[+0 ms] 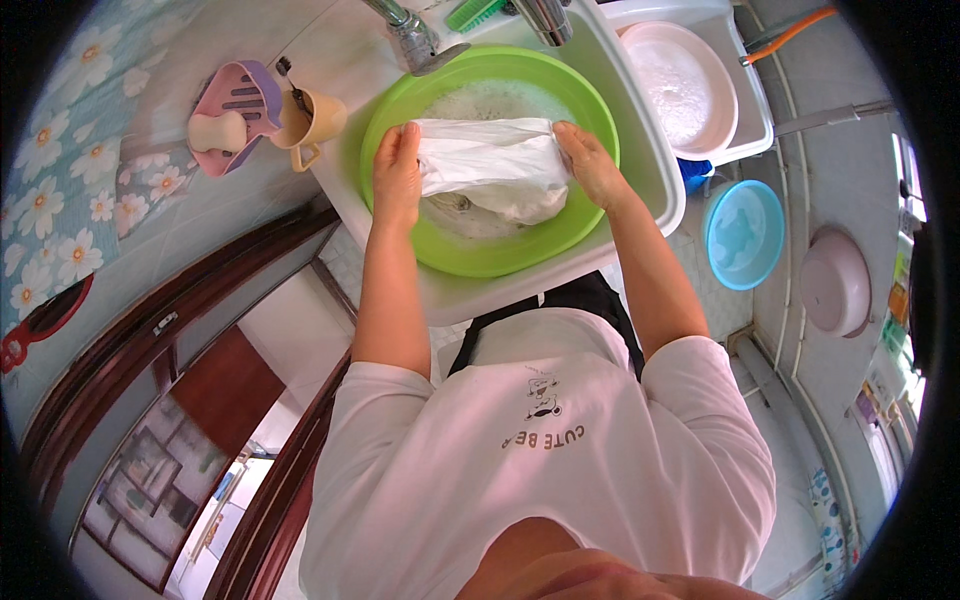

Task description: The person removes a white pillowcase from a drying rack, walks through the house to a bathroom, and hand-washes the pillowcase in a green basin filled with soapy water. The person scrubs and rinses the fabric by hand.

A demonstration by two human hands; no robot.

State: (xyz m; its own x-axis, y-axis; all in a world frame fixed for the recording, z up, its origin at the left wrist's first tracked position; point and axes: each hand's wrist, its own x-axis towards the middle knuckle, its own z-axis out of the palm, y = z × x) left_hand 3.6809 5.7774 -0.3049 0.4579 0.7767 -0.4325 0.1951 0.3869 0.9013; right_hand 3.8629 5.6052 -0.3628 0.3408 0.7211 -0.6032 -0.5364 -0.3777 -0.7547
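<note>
A wet white cloth [487, 154] is stretched between my two hands, over a green plastic basin [491, 262]. My left hand [397, 169] grips its left end, thumb on top. At the other end, my right hand [592, 165] pinches the edge of the fabric. The lower part of the cloth bulges and hangs toward the sudsy water [487, 101]. Whether it touches the water I cannot tell. The basin rests in a white sink [660, 187], beneath a chrome faucet [420, 45].
A yellow cup [322, 120] holding a toothbrush stands left, beside a soap dish [259, 90] with a bar of soap [217, 133]. A green brush [474, 11] lies behind the basin. To the right are a pink basin [724, 112] of suds and a blue basin [776, 232].
</note>
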